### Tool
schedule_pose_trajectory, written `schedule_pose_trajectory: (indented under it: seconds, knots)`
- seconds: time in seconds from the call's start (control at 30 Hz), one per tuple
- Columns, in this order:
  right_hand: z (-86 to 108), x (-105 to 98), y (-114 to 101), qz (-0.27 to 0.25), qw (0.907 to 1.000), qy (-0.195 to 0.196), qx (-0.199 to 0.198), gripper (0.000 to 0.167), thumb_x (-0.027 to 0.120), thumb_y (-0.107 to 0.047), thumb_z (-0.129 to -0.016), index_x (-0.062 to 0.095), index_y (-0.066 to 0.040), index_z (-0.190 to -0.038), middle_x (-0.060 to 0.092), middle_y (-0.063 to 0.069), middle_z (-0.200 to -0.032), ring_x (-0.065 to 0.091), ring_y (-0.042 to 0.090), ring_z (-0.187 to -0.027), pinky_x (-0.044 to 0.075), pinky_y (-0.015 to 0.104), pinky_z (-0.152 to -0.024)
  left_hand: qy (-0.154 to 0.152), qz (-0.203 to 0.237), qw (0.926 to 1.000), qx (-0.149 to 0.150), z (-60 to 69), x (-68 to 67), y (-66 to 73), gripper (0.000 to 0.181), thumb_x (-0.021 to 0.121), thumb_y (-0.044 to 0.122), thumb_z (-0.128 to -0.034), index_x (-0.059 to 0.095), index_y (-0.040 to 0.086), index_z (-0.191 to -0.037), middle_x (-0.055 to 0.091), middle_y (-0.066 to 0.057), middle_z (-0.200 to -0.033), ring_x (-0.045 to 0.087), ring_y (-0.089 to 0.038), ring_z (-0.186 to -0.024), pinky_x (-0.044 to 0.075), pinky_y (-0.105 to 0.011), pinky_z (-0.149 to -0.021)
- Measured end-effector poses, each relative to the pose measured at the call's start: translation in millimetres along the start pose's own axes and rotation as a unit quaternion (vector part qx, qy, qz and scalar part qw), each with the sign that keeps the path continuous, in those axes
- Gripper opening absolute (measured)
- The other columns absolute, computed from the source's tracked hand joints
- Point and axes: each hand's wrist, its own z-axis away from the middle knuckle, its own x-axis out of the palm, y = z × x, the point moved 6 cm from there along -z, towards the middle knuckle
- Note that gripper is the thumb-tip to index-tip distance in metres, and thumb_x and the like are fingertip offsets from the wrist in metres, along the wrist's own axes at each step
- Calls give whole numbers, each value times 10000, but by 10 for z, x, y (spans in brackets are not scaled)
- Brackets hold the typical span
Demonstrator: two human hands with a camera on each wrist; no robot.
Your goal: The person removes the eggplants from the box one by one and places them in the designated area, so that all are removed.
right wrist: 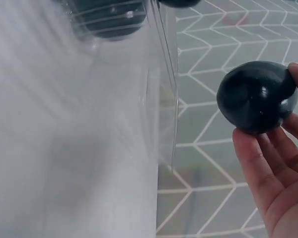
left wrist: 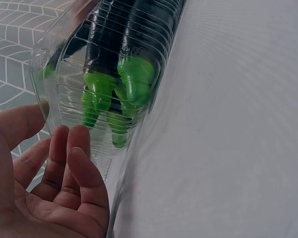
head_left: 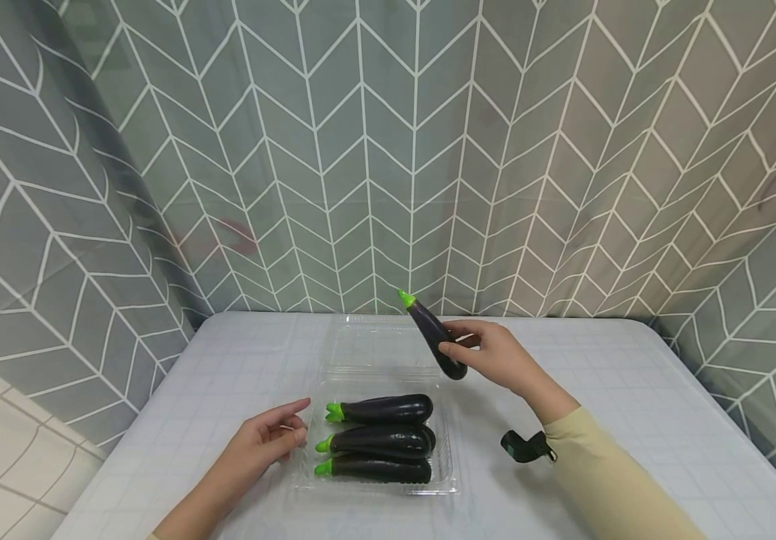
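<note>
In the head view, my right hand [head_left: 489,349] pinches 1 eggplant [head_left: 433,330] near its fat end, raised near the clear clamshell [head_left: 445,459], stem slanting up-left; the eggplants inside [head_left: 377,441] lie stems left, presumably to nest.

In the left wrist view, my left hand [left wrist: 54,198], half-open, apparently steadies the rim.

In the right wrist view, thumb and fingers flank the rounded end.

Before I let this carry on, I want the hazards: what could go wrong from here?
The held eggplant looks glossy, and the right hand grips it with fingertips near its thick end, so it might slip.

The packed eggplants look partly stacked in the clear container, so another on top could set one rolling.

The left hand is at the container's left edge with no firm grip visible, so a bump might shift the container.
</note>
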Motion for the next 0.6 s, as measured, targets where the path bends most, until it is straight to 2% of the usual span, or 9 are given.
schedule_pose_trajectory:
  seconds: [0.27,0.6]
  knots:
    - [112,-108,226,-66,9990,193,392,536,705,-467,-899,639,-128,-1309,673,24,-1206,662,208,-1023,505,447,-846,-14,29,10000,-3,-1,2,0,567,683,219,-949,482,30,-1445,586,-208,-1123,627,-199,-878,527,-308,-720]
    - [245,-179,473,-219,9960,273,817,636,706,-456,-903,524,-149,-1430,638,107,-1224,644,288,-1084,505,496,-874,-28,44,10000,-8,2,1,-7,568,684,225,-949,484,34,-1445,583,-210,-1128,627,-204,-884,526,-309,-719]
